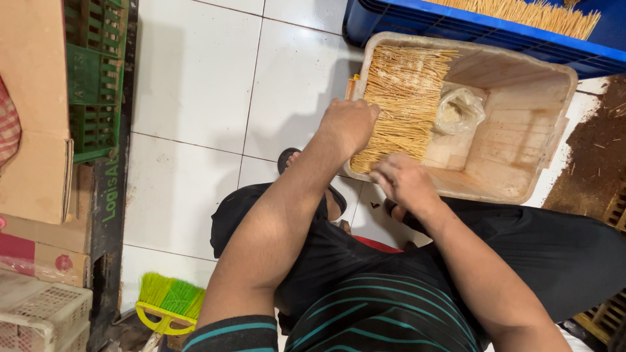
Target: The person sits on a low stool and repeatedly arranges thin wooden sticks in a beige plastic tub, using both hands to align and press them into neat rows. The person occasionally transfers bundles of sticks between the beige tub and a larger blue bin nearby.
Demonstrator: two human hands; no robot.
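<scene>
A beige plastic tub sits on the white tiled floor in front of me. A thick layer of thin yellow sticks lies along its left side. My left hand rests at the tub's left rim, fingers curled down onto the sticks. Over the tub's near edge, my right hand has its fingers bent at the end of the sticks; whether it grips any is hidden. A clear plastic bag lies in the tub beside the sticks.
A blue crate holding more sticks stands behind the tub. Green crates and cardboard boxes line the left. A green and yellow broom lies at lower left. Brown powder covers the floor at right.
</scene>
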